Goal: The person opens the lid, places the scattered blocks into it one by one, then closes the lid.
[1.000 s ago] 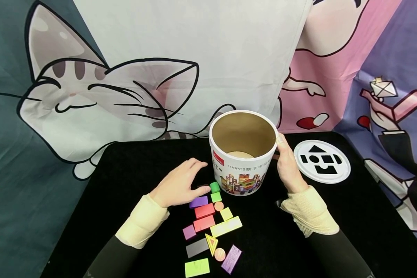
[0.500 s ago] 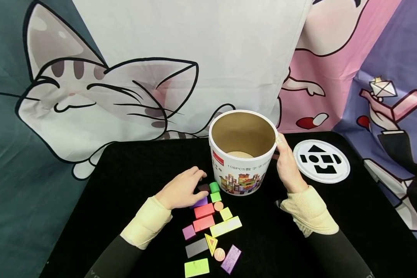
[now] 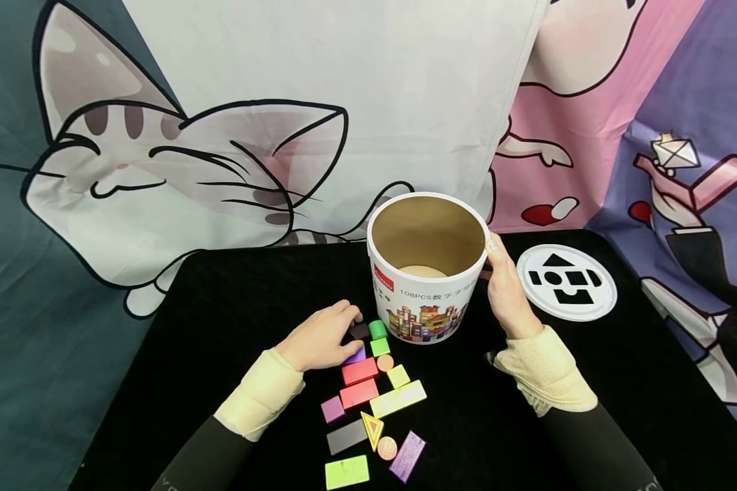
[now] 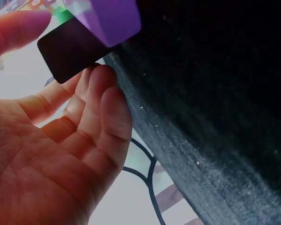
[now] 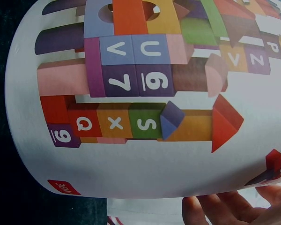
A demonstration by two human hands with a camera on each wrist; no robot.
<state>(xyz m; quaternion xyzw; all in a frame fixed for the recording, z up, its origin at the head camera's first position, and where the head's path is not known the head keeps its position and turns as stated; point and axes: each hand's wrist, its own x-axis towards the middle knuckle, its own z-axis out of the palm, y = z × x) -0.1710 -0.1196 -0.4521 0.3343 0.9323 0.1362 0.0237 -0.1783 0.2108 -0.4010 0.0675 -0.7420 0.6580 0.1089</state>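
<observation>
Curves the left hand (image 3: 319, 337) round a dark block (image 3: 359, 331), with fingers half open; cannot tell if pinching it. Has the dark block at three o'clock from the left hand, between thumb and fingers, just beside a purple block (image 3: 355, 355). Farther up, at two o'clock, grips a white bucket (image 3: 426, 317) by its rim with the right hand (image 3: 511, 290). At three o'clock from there, shows a white lid (image 3: 565, 287). Shows the left palm only in the left wrist view, and clear letters Q, X, S only in the right wrist view.
</observation>
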